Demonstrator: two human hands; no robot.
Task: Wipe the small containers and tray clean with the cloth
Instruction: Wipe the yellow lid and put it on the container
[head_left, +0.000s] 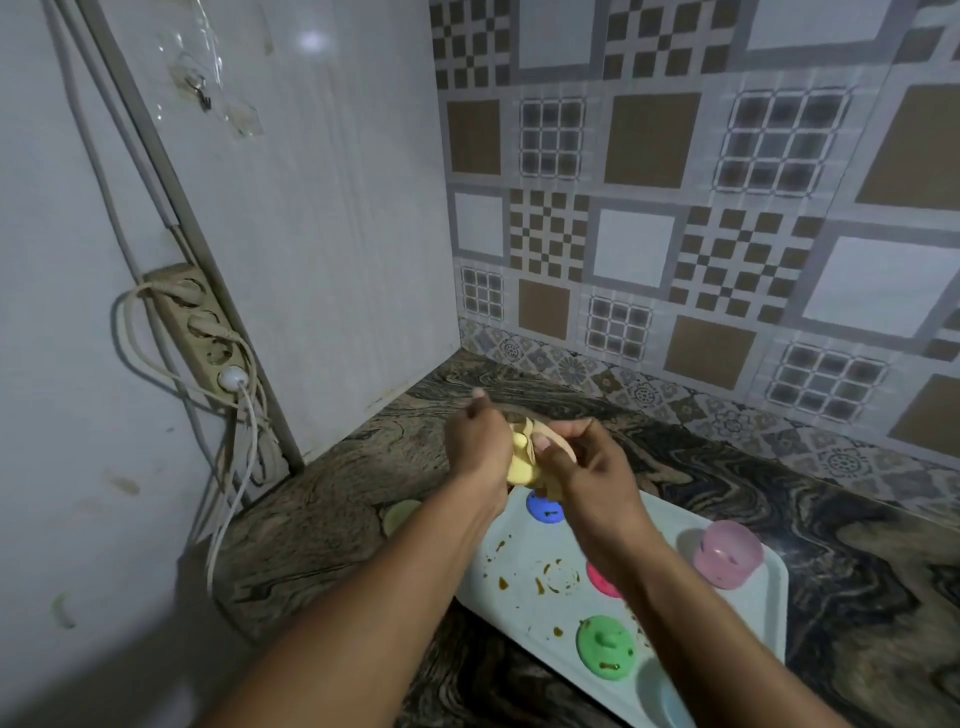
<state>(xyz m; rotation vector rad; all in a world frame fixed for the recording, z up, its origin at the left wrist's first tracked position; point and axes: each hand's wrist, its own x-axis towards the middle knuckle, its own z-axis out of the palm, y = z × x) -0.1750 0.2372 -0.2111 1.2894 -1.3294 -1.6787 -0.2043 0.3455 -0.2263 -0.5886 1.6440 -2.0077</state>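
Over the tray (743, 613) edge, left hand (475, 447) holds cloth (519, 462), right hand (589, 470) container (558, 441).

Under the grip, a dark stone countertop (337, 519), swirl-veined in brown and black, reaching past the grip to the corner of the walls. Bears a pale rectangular tray (748, 618) directly below and to the lower right of the grip, set at a slant and smeared with brown stains. Bears also a small yellow-green round piece (402, 514) to the lower left of the grip, near the tray's left edge; contact with the tray impossible to tell.
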